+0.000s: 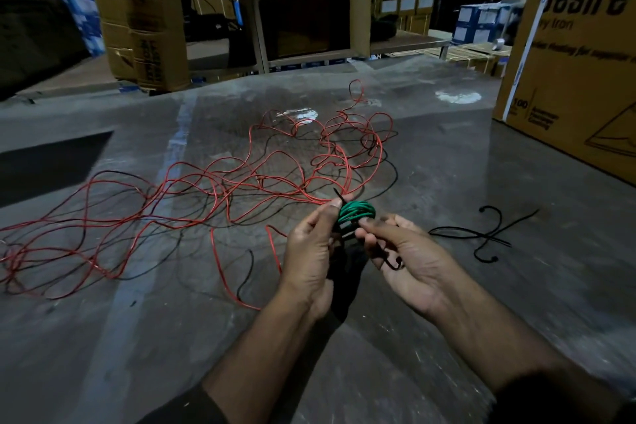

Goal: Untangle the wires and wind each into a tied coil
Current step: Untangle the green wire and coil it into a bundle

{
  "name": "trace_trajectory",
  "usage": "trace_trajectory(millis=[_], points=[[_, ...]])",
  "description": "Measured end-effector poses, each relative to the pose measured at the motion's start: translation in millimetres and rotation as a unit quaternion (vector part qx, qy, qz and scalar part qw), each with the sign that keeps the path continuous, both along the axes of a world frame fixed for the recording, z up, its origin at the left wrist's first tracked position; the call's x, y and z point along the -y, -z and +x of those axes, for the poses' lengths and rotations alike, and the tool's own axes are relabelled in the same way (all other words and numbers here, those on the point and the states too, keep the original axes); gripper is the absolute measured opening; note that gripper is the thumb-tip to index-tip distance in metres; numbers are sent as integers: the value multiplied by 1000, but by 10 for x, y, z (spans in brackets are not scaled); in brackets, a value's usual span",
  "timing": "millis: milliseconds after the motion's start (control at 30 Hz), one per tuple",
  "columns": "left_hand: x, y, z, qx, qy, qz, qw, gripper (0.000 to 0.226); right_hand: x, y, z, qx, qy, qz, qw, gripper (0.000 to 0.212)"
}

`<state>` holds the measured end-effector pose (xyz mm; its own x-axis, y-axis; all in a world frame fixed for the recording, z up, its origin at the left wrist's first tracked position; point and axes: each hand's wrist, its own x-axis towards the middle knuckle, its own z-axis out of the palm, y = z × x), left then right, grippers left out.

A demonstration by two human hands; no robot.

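A small green wire coil [356, 212] is held up between both hands above the concrete floor. My left hand [311, 251] pinches its left side, where a black tie end sticks up by the thumb. My right hand [401, 248] pinches the coil's lower right edge and also holds a black tie strip curling under its fingers. Behind the hands a long red wire [220, 179] sprawls in loose loops across the floor, tangled with a black wire [247, 265].
Several black ties [481, 237] lie crossed on the floor to the right. A large cardboard box [578, 79] stands at the right. Stacked cartons [137, 17] and shelving fill the back. The floor [172, 354] near me is bare concrete.
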<state>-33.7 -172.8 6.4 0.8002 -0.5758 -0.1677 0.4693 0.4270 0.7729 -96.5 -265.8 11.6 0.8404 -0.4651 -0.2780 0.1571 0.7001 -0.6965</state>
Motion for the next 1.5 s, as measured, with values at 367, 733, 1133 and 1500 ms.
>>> trace_trajectory(millis=[367,733,1133,1500], points=[[-14,81,188,49,-144,40,988,22,48,-69,-100,109,-22,-89,990,20],[0,160,126,202,-74,85,973,14,110,-81,-144,76,86,-268,957,14],[-5,176,110,241,-50,77,966,16,134,-77,-162,62,41,-272,960,11],[-6,212,88,337,-30,93,936,12,206,23,-158,41,85,-326,941,13]])
